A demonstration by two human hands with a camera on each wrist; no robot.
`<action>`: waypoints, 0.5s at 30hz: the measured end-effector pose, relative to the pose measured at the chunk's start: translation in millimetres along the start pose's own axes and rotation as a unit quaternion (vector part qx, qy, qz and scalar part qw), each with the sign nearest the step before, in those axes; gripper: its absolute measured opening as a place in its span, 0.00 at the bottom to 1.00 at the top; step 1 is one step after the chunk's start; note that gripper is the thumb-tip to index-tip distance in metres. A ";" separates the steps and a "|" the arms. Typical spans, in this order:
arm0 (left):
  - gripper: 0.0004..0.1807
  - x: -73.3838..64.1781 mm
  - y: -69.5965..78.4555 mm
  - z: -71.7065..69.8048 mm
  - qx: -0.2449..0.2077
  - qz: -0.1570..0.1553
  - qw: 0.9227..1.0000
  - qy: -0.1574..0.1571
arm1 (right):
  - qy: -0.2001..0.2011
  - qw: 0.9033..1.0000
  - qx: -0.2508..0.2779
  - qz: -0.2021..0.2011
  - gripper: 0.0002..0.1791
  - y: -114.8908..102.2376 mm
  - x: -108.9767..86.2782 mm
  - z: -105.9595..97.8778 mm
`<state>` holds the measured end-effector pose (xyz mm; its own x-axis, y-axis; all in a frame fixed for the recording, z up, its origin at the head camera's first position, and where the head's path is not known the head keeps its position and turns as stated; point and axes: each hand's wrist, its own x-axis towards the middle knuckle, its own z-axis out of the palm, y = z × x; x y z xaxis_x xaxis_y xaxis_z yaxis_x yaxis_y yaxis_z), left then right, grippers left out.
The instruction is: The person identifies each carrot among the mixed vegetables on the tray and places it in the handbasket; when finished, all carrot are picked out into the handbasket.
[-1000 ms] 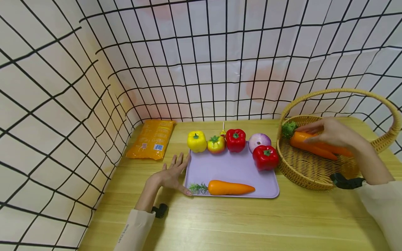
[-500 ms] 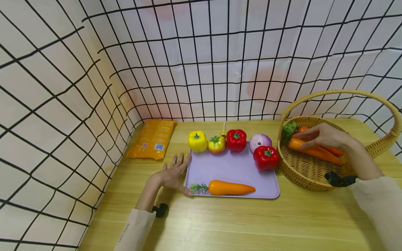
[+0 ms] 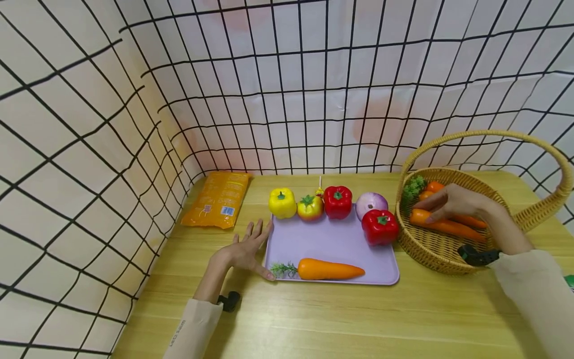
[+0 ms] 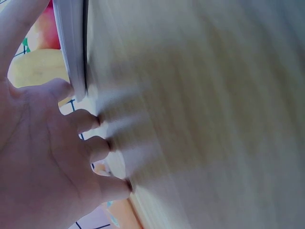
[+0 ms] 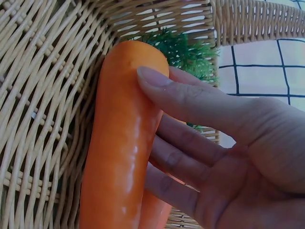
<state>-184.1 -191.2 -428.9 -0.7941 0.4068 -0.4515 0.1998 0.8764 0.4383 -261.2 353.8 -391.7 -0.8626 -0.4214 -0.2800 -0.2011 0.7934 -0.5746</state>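
Inside the wicker basket (image 3: 417, 249), my right hand (image 3: 457, 202) grips an orange carrot (image 3: 441, 225) near its thick end. The right wrist view shows my thumb on top of that carrot (image 5: 121, 133), with the other fingers around its far side. More carrots (image 3: 471, 221) lie beside it, partly hidden by the hand, and green leafy tops (image 3: 413, 188) rest against the basket wall. Spread out at the left edge of the lilac tray (image 3: 332, 239), my left hand (image 3: 244, 252) touches the rim and the table. One carrot (image 3: 329, 269) with a leafy top lies along the tray's front edge.
Along the tray's back stand a yellow pepper (image 3: 282, 203), a red-yellow tomato-like fruit (image 3: 310, 208), a red pepper (image 3: 338, 202) and a purple onion (image 3: 371, 205). Another red pepper (image 3: 380, 227) sits at its right. A lollipop (image 3: 319, 190) and an orange packet (image 3: 217, 199) lie behind.
My right hand has moved toward the front left of the basket, and the carrot has shifted with it, uncovering more carrots behind. The left hand and tray have stayed put.
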 end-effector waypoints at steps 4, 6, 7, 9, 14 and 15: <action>0.78 0.3 0.3 0.3 0.003 0.000 1.000 0.001 | 0.004 1.000 0.014 0.004 0.27 2.7 -0.4 0.1; 0.78 0.3 0.5 0.4 0.003 0.000 1.000 0.001 | 0.006 1.000 0.017 0.008 0.27 3.8 -0.8 -0.1; 0.78 0.2 0.5 0.6 0.004 0.000 1.000 0.002 | 0.007 1.000 0.019 0.010 0.28 4.2 -0.9 -0.2; 0.78 0.1 0.2 0.9 0.004 0.000 1.000 0.001 | 0.009 1.000 0.017 0.006 0.28 5.0 -0.8 -0.5; 0.78 -0.1 -0.2 1.6 0.004 -0.001 1.000 -0.001 | 0.020 1.000 0.011 0.000 0.28 6.4 -0.5 -0.5; 0.78 -0.1 0.0 1.8 0.004 0.000 1.000 0.001 | 0.023 1.000 0.010 0.001 0.28 6.7 -0.8 -0.4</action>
<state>-183.0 -190.8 -430.2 -0.7946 0.4073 -0.4502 0.2049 0.8779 0.4328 -262.1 359.6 -395.0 -0.8835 -0.3984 -0.2466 -0.1900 0.7858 -0.5886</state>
